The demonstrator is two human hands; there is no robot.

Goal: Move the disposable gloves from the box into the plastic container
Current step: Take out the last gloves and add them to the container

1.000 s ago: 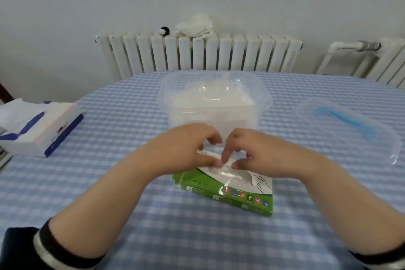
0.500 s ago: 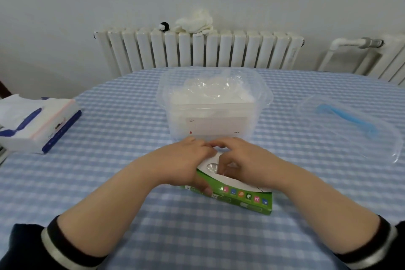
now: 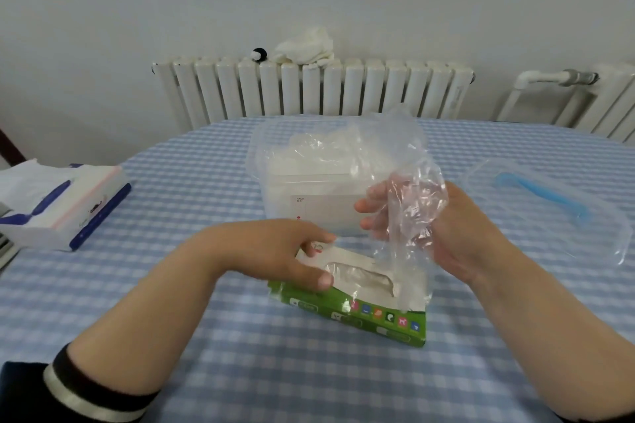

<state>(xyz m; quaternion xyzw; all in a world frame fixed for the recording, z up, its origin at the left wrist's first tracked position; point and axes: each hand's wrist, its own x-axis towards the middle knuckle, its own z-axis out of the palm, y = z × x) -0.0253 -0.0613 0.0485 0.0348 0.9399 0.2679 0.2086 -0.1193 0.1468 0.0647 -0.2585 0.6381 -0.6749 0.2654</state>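
The left hand grips the far left end of the green and white cardboard glove box, thumb curled over its near edge; the box print is too small to read. The clear plastic container, behind it, bears a white label with tiny unreadable text. The right hand pinches a crumpled transparent disposable glove, hanging upright from the box opening to above the fingers.

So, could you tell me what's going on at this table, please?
A person is moving disposable gloves out of a green box into a clear plastic container just behind it. The left hand holds the box down on the checked tablecloth, while the right hand grips a clear glove lifted above the box opening. The container already holds a pile of gloves, and its lid lies off to the right.
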